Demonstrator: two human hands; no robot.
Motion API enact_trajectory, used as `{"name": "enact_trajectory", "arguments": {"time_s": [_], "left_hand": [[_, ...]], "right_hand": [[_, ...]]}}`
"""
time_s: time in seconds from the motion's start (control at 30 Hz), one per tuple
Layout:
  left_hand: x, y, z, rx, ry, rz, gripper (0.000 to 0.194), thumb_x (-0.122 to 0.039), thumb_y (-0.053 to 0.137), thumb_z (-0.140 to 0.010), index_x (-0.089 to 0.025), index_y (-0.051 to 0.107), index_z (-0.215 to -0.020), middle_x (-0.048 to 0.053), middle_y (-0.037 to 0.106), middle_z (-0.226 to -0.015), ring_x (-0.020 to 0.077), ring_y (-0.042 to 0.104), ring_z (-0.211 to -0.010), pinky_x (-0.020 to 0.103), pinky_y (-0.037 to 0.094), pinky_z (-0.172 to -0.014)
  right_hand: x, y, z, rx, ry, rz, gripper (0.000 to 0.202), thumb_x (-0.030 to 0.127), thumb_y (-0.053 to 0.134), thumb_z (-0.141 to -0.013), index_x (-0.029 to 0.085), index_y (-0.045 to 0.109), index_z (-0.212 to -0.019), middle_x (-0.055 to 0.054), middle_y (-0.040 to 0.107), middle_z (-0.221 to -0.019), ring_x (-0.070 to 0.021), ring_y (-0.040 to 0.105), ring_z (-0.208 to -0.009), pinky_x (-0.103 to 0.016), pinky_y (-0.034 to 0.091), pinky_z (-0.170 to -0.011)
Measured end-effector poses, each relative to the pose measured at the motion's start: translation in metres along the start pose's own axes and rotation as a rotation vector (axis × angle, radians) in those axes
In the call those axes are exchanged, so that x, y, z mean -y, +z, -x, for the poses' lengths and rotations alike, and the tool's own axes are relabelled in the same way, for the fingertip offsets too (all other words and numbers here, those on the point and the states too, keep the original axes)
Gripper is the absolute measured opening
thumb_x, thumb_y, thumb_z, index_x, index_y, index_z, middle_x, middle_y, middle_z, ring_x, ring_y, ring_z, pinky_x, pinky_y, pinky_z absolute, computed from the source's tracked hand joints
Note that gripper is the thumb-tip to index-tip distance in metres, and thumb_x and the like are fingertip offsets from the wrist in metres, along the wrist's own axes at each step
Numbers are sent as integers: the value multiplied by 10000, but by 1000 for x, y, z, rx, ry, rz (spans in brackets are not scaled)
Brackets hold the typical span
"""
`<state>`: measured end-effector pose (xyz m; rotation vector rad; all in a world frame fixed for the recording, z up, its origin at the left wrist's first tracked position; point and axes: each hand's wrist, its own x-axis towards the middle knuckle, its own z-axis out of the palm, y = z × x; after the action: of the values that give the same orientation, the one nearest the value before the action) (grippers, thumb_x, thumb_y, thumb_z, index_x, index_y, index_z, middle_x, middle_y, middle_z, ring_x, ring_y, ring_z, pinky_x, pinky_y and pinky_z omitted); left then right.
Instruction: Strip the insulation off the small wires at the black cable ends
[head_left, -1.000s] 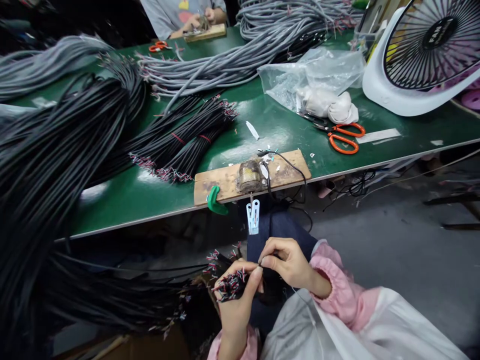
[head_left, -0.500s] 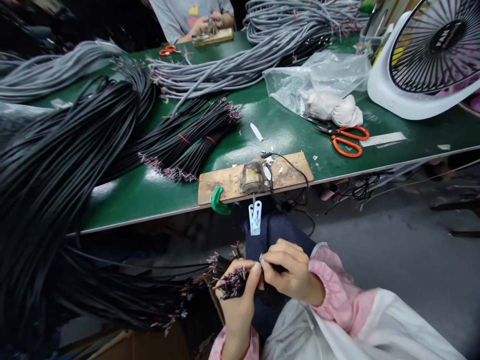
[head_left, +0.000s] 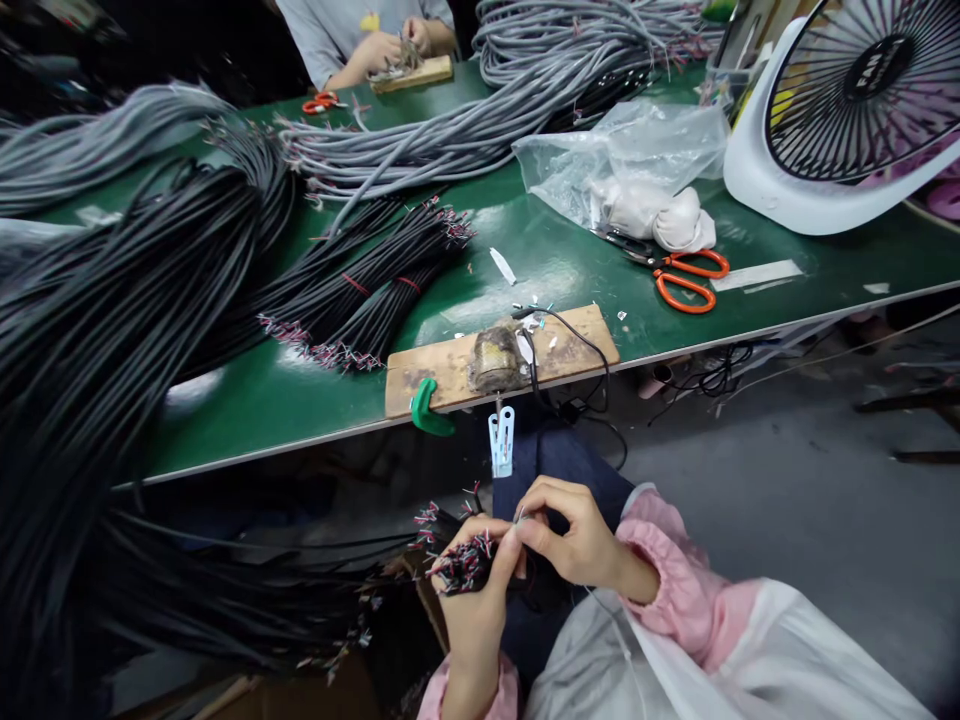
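Note:
Over my lap, my left hand [head_left: 478,580] is closed around a bundle of black cables [head_left: 466,562], whose stripped ends show red, white and dark wires. Its thumb and forefinger pinch together at the tip. My right hand [head_left: 577,530] meets them there, thumb and forefinger pressed on a thin wire end [head_left: 520,514]; which cable it belongs to is hidden by the fingers. Just beyond my hands, a light blue clothespin [head_left: 501,442] hangs from the shaft of a small motor [head_left: 498,360], fixed on a wooden board [head_left: 435,368] at the table edge.
A green clamp [head_left: 430,410] sits on the board. The green table [head_left: 555,260] bears black cables [head_left: 360,280], grey cables [head_left: 420,150], orange-handled scissors [head_left: 686,280], a plastic bag [head_left: 622,150] and a fan [head_left: 847,120]. Another person's hands [head_left: 394,48] work across the table.
My right hand's fingers have shifted slightly at the wire end, with the forefinger more arched. My left hand keeps its hold on the bundle. The view has turned a little.

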<state>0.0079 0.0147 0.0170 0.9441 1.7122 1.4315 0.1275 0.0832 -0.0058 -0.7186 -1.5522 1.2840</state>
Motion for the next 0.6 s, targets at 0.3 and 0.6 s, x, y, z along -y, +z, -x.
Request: {"name": "enact_trajectory", "arguments": {"time_s": [0.3,0.6], "left_hand": [[1,0,2,-16,-57,49,260,-349,775,-836,-190,632,-688,-54,550,-545,116,514,-488,237,425,-534],[3,-3,1,-27,-26,16,253,-316,776,-834,-194,637,-660,-51,558,-565,119,517,-517,246,423,-568]], "right_hand": [[0,-1,0,5,57,-40,273,338,616,-974,165,657,-767,-34,624,-694,-148,569,-618,-256,456,-569],[1,-2,-3,6,64,-3,363,403,608,-976,163,642,-706,-17,605,-636,-131,551,-563,-237,444,-517]]}}
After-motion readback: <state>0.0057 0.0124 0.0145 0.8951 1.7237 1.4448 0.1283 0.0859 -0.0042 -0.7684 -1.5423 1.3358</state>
